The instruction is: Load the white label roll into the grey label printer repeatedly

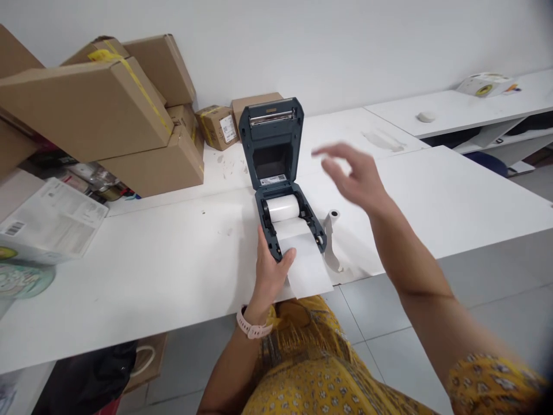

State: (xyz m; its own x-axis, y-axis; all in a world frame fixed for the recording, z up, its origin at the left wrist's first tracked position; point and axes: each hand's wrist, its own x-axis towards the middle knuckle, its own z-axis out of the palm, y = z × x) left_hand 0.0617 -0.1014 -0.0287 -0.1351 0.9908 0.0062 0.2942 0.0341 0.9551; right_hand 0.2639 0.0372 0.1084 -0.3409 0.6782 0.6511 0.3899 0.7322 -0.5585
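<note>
A dark grey label printer (322, 233) stands on the white table with its lid (272, 144) raised. Inside lies a white label roll (283, 208), and its paper strip (309, 266) runs out over the front and hangs past the table edge. My left hand (273, 262) grips the printer's front left corner, with the thumb pressing on the strip. To the right of the lid, my right hand (352, 173) hovers in the air, fingers apart and slightly blurred, holding nothing. A small white paper tube (333, 217) sits close to the printer's right side.
Cardboard boxes (86, 109) are stacked at the left, with a smaller taped box (217, 127) behind the printer. A white carton (56, 216) stands at far left. A round white object (427, 117) lies on the right-hand shelf unit (470, 106).
</note>
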